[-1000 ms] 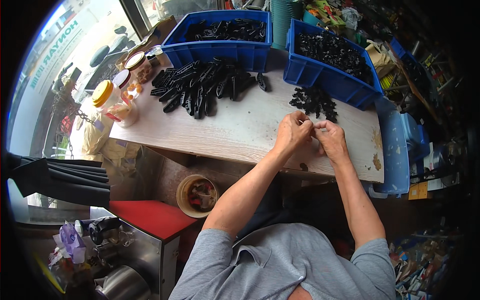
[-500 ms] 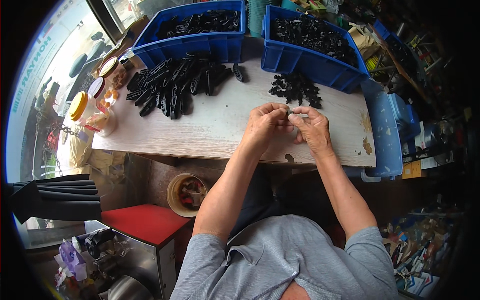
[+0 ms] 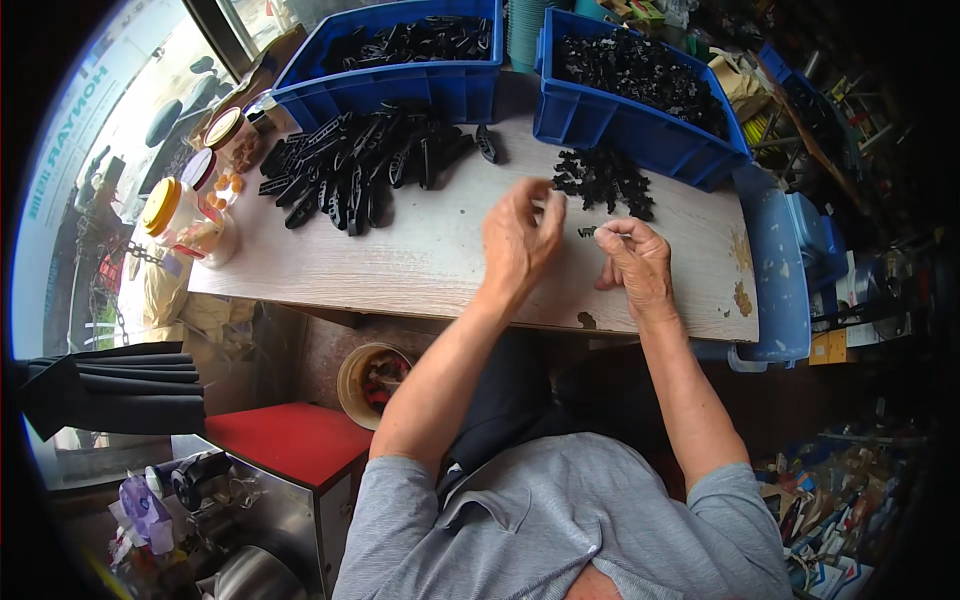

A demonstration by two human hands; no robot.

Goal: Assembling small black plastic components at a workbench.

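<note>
My right hand [image 3: 637, 265] pinches a small black toothed plastic piece [image 3: 586, 232] between thumb and fingertips, just above the table. To its left is my left hand [image 3: 522, 240], slightly blurred, with thumb and fingers curved and apart and nothing visible between them. Just beyond the hands lies a small pile of similar black pieces [image 3: 612, 182]. A larger heap of long black slotted plastic parts [image 3: 350, 170] spreads over the left side of the table, with one such part [image 3: 487, 145] lying by itself at the heap's right.
Two blue bins stand at the table's back: the left bin [image 3: 390, 92] holds long black parts, the right bin [image 3: 630, 137] small ones. Lidded jars [image 3: 190, 225] line the left edge of the pale table [image 3: 420, 265]. Below are a bucket [image 3: 350, 390] and a red-topped cabinet [image 3: 285, 445].
My hands were together around a small dark piece. The left hand has drawn away to the left and opened, while the piece stays in my right fingertips. The whole view has shifted slightly.
</note>
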